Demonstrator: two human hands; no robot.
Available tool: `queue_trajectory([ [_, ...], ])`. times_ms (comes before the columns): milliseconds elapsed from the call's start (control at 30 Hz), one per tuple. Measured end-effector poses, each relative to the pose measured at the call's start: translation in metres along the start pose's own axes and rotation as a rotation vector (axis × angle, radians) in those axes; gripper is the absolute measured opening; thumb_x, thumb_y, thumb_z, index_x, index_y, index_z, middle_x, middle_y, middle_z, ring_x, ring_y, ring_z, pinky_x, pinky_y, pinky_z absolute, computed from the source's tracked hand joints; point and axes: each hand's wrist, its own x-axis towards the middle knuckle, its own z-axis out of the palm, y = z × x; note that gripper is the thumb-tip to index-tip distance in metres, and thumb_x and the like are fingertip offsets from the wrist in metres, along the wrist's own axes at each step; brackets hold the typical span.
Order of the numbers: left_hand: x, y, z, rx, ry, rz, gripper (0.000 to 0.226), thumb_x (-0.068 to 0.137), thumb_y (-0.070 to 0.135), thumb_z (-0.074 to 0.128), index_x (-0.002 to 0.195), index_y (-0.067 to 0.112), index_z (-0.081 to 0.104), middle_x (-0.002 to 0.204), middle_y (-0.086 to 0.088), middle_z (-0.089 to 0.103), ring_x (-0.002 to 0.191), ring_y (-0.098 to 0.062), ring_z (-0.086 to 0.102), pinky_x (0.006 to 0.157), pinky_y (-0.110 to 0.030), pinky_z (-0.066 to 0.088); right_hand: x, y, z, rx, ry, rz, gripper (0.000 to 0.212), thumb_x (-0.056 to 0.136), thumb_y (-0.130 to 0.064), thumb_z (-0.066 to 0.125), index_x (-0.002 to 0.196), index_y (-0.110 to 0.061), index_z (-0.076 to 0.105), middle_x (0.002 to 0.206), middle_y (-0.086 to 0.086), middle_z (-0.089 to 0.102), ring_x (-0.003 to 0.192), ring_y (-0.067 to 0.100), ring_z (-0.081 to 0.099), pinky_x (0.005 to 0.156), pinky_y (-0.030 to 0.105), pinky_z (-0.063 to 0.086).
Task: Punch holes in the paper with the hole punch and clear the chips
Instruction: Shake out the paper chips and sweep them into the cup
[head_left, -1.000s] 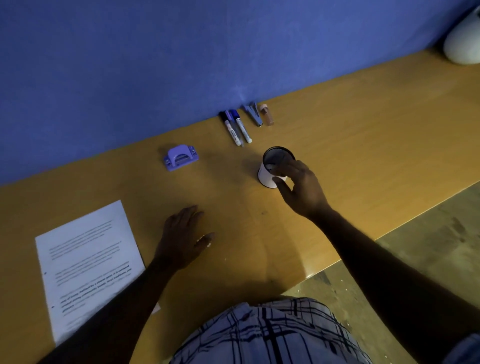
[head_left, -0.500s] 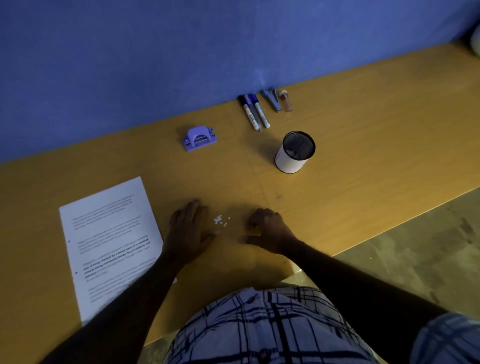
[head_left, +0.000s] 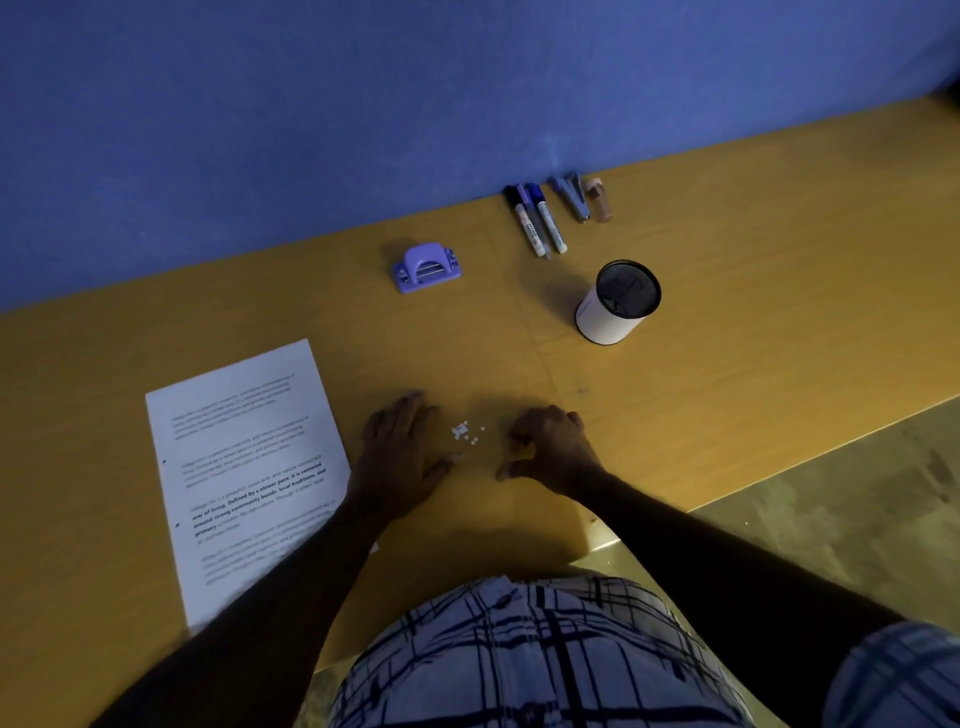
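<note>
A person leans over a yellow-brown table (head_left: 727, 364) against a blue wall (head_left: 311, 130). A small cluster of white paper chips (head_left: 466, 432) lies between the hands. The left hand (head_left: 402, 457) rests flat beside them, fingers straight. The right hand (head_left: 550, 449) sits on the other side, fingers curled under, with nothing visibly held. A printed paper (head_left: 244, 467) lies to the left. Farther back are a purple hole punch (head_left: 426, 267), a white cup (head_left: 615, 304) and two markers (head_left: 537, 221).
</note>
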Motion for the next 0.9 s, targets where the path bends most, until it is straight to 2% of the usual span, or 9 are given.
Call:
queue_trajectory([
  [167,-0.001,-0.002,0.005,0.015,0.024,0.014,0.077,0.088,0.068,0.038,0.143,0.014,0.041,0.159,-0.010,0.027,0.144,-0.031,0.028,0.116,-0.051,0.024,0.000,0.014,0.006,-0.091,0.047,-0.238,0.045,0.076,-0.066,0.064,0.089,-0.024,0.060,0.097,-0.004,0.057,0.097,0.021,0.048,0.082,0.037,0.030],
  [367,-0.002,-0.002,0.009,0.029,0.033,0.028,0.078,0.088,0.068,0.034,0.145,0.015,0.040,0.160,-0.011,0.023,0.147,-0.030,0.024,0.118,-0.052,0.021,-0.002,0.015,0.023,-0.196,0.179,-0.299,0.049,0.089,-0.063,0.042,0.100,-0.018,0.059,0.107,0.006,0.060,0.099,0.027,0.054,0.086,0.046,0.042],
  [533,-0.002,-0.002,0.012,0.028,0.059,0.042,0.076,0.089,0.066,0.039,0.143,0.013,0.044,0.159,-0.014,0.026,0.146,-0.033,0.027,0.116,-0.054,0.024,0.012,0.011,0.025,-0.256,0.200,-0.317,0.053,0.092,-0.062,0.038,0.103,-0.015,0.061,0.110,0.010,0.062,0.099,0.030,0.057,0.088,0.049,0.045],
  [633,-0.004,-0.002,0.014,0.044,0.068,0.052,0.074,0.089,0.065,0.042,0.144,0.015,0.043,0.160,-0.015,0.025,0.147,-0.033,0.025,0.115,-0.054,0.024,0.025,0.007,0.025,-0.247,0.207,-0.323,0.050,0.091,-0.060,0.043,0.106,-0.014,0.059,0.112,0.011,0.061,0.100,0.031,0.056,0.089,0.050,0.044],
  [800,-0.008,0.001,0.020,0.098,0.057,0.078,0.077,0.087,0.068,0.036,0.150,0.023,0.035,0.161,-0.018,0.020,0.147,-0.037,0.021,0.112,-0.059,0.024,0.042,-0.002,0.023,-0.207,0.201,-0.344,0.053,0.091,-0.062,0.038,0.108,-0.015,0.055,0.114,0.011,0.057,0.100,0.031,0.052,0.089,0.049,0.040],
  [900,-0.010,0.003,0.026,0.104,0.055,0.082,0.080,0.087,0.070,0.036,0.154,0.028,0.024,0.163,-0.019,0.013,0.149,-0.038,0.015,0.114,-0.063,0.019,0.043,-0.003,0.023,-0.142,0.205,-0.318,0.051,0.091,-0.062,0.042,0.111,-0.017,0.054,0.118,0.011,0.055,0.103,0.031,0.049,0.090,0.049,0.038],
])
